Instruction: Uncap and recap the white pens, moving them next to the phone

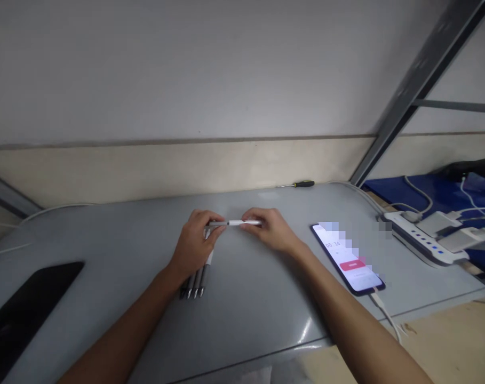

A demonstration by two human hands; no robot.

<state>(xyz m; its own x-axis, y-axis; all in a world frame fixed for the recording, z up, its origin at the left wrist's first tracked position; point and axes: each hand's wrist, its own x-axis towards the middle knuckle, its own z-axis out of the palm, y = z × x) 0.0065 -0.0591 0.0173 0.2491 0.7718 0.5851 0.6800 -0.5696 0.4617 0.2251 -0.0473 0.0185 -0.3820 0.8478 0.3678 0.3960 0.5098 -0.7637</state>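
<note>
A thin pen with a white part and a grey part (236, 223) lies level between my two hands above the grey table. My left hand (194, 242) pinches its grey end between thumb and fingers. At the white end, the fingers of my right hand (271, 229) are closed on the same pen. Several more pens (198, 282) with grey barrels and shiny tips lie side by side on the table, partly hidden under my left hand and wrist.
A lit phone (348, 258) with a white cable lies right of my right forearm. Beyond it is a white power strip (422, 240) with chargers. A screwdriver (304, 184) rests near the wall. A black flat object (34, 298) lies at the left. The table (258, 314) ends at the front.
</note>
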